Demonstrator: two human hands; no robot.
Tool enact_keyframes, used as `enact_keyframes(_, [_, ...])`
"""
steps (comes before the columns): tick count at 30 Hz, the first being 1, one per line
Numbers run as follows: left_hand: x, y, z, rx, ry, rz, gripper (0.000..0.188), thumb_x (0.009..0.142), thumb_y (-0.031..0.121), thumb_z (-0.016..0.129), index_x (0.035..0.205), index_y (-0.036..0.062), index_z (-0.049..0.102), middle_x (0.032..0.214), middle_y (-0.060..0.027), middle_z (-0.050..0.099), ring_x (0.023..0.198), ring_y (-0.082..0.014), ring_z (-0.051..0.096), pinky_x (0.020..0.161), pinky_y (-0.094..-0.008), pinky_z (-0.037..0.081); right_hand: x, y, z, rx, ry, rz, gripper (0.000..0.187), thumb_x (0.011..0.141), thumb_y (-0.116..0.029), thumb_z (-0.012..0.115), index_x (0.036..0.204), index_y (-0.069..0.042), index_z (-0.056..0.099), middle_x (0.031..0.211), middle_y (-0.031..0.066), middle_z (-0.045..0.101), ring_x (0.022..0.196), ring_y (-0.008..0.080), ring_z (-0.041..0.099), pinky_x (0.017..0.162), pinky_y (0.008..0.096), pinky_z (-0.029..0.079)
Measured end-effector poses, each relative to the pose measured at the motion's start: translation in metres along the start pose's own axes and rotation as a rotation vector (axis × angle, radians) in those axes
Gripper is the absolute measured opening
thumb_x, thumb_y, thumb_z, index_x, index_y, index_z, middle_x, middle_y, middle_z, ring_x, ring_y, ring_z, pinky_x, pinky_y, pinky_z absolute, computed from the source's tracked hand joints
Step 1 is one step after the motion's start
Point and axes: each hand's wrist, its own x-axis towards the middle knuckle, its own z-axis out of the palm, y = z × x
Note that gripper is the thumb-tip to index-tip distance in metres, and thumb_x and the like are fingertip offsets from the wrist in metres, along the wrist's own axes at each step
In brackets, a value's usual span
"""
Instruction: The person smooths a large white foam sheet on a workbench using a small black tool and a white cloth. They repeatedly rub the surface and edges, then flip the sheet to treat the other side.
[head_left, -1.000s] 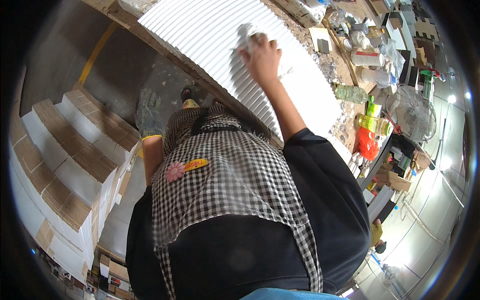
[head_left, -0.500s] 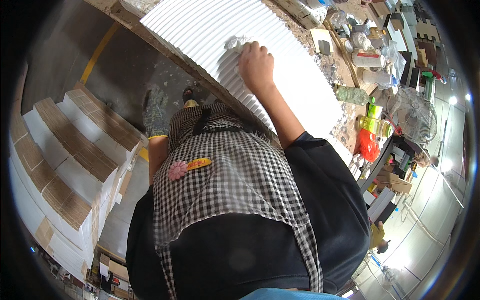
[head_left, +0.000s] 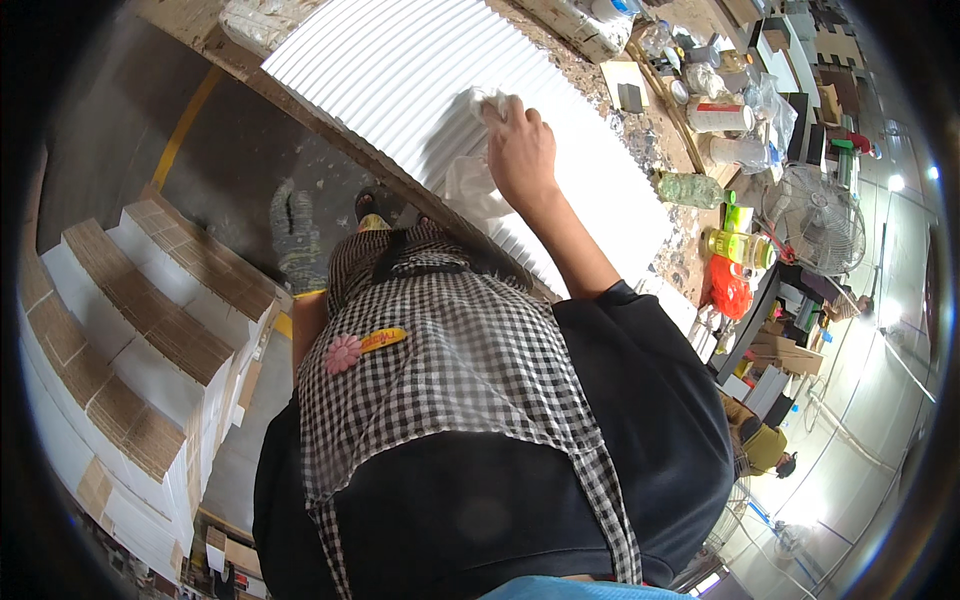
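Note:
My right hand is bare and closed on a crumpled white cloth, held against a row of white strips. The strips lie side by side like a ridged panel on the workbench. A loose whitish, crumpled piece lies below my wrist, close to the bench edge; whether it belongs to the cloth I cannot tell. My left hand, in a grey knit glove with a yellow cuff, hangs at my side beyond the bench edge. Its fingers are stretched out and hold nothing.
Along the bench's right side stand a green plastic bottle, a yellow-labelled jar, a red bag and white tubs. A fan is behind them. Stacks of boards fill the left. A person is far off at right.
My right hand stays closed on the cloth, a little farther right on the strips, and the whitish loose piece below it shows more. My left hand has swung slightly left.

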Motion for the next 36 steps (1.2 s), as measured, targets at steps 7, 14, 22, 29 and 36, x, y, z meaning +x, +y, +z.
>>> enact_keyframes(7, [0.002,0.054,0.058,0.611,-0.204,0.776,0.053,0.101,0.035,0.062,0.145,0.0072,0.05,0.154,-0.0138,0.046,0.144,-0.0354,0.039,0.121,-0.0526,0.03,0.058,0.049,-0.015,-0.322,-0.105,0.102,0.04,0.087,-0.016,0.068,0.126,-0.011,0.068,0.125,0.0141,0.061,0.103,0.0298,0.067,0.077,0.0392,0.06])
enact_keyframes(14, [0.01,0.076,0.129,0.776,-0.582,1.006,0.086,0.093,0.053,0.062,0.159,0.0068,0.031,0.167,-0.0153,0.027,0.157,-0.036,0.017,0.127,-0.0583,0.009,0.06,0.059,0.027,-0.308,-0.036,0.041,0.031,0.092,-0.023,0.061,0.116,-0.006,0.072,0.128,0.0154,0.061,0.103,0.0324,0.068,0.077,0.0417,0.059])
enact_keyframes(22, [0.006,0.065,0.139,0.911,-0.615,0.96,0.085,0.093,0.052,0.063,0.156,0.0021,0.036,0.165,-0.018,0.03,0.154,-0.0389,0.022,0.126,-0.0581,0.011,0.072,0.043,0.007,-0.454,-0.216,0.149,0.033,0.095,-0.022,0.059,0.12,-0.006,0.072,0.124,0.016,0.061,0.11,0.0279,0.063,0.082,0.0407,0.055])
enact_keyframes(29, [0.005,0.061,0.139,0.903,-0.612,0.969,0.087,0.095,0.056,0.059,0.158,0.0028,0.032,0.167,-0.0183,0.026,0.156,-0.0378,0.019,0.127,-0.0574,0.009,0.077,0.092,0.048,-0.322,-0.056,0.193,0.032,0.092,-0.022,0.063,0.116,-0.003,0.072,0.129,0.0191,0.059,0.115,0.0324,0.064,0.088,0.0458,0.057])
enact_keyframes(36, [0.004,0.059,0.144,0.834,-0.512,1.008,0.09,0.094,0.055,0.061,0.16,0.0018,0.028,0.165,-0.0204,0.028,0.154,-0.0393,0.023,0.127,-0.0573,0.012,0.111,0.184,0.035,0.183,-0.111,0.444,0.038,0.096,-0.03,0.055,0.117,-0.004,0.073,0.131,0.0238,0.063,0.112,0.0465,0.065,0.087,0.0544,0.056])
